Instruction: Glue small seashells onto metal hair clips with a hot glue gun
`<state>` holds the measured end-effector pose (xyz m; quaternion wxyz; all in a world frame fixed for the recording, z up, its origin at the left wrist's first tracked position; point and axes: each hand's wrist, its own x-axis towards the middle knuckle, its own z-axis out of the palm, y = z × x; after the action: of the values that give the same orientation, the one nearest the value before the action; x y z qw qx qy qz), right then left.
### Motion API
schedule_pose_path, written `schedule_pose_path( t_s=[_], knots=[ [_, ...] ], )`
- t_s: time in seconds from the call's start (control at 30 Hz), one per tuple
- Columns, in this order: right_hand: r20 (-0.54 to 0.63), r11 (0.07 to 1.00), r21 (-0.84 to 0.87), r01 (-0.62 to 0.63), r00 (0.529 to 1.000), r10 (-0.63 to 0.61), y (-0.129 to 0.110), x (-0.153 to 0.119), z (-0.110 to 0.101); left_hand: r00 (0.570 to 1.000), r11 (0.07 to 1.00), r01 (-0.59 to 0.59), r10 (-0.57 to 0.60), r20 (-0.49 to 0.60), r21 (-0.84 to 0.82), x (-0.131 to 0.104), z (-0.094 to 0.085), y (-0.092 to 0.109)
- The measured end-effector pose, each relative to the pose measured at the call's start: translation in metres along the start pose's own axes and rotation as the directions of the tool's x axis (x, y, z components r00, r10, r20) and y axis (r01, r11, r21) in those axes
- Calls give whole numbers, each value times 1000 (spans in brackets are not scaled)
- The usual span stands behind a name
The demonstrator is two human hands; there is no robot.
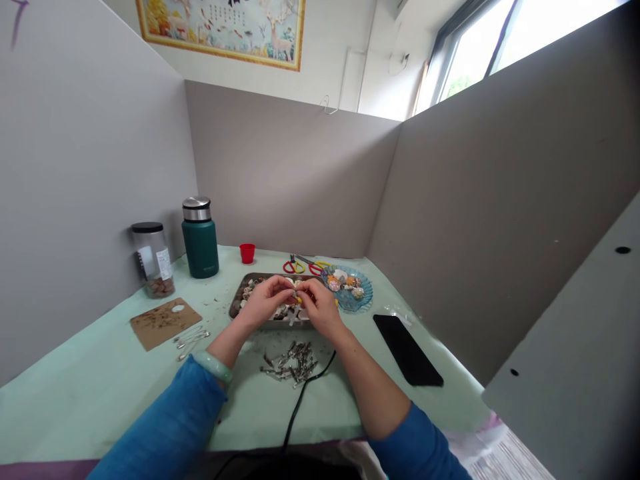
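Observation:
My left hand (271,296) and my right hand (320,305) meet above a metal tray (234,308), fingertips pinched together. Between them is something small and pale that I cannot make out. Small white, brown and dark pieces, like shells or stones, fill the tray, partly hidden by my hands. In front of the tray, below my wrists, lies a loose pile of small silvery metal clips (293,363). A blue scalloped glass plate (364,300) with white, orange and patterned pieces stands just right of my right hand.
Behind the tray lie red- and yellow-handled scissors (316,268) and a red cup (247,253). At left stand a green flask (201,247), a clear jar (156,263), a brown card (165,323) and silvery pins (191,340). A black slab (407,350) lies right; a black cable (300,400) crosses the front.

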<state>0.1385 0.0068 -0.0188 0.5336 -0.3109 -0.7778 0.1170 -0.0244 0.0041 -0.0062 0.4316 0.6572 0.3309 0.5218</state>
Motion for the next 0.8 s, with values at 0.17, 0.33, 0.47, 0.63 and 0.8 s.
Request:
schedule_pose_path(
  t_s=[0.17, 0.33, 0.47, 0.63, 0.8],
  knots=[
    [1, 997, 43, -66, 998, 66, 4, 0, 3, 999, 997, 40, -40, 2, -68, -1, 1, 2],
    [12, 987, 85, -137, 991, 137, 7, -1, 5, 995, 991, 96, -96, 3, -92, -2, 3, 5],
    [30, 980, 100, -170, 985, 168, 9, -1, 6, 992, 987, 126, -125, 15, -104, -3, 3, 6],
    [47, 970, 120, -214, 977, 209, 8, -1, 6, 995, 991, 104, -103, 17, -79, -2, 3, 2],
    [57, 963, 147, -227, 974, 220, 6, -1, 6, 992, 989, 127, -127, 5, -74, -2, 3, 4]
  ],
)
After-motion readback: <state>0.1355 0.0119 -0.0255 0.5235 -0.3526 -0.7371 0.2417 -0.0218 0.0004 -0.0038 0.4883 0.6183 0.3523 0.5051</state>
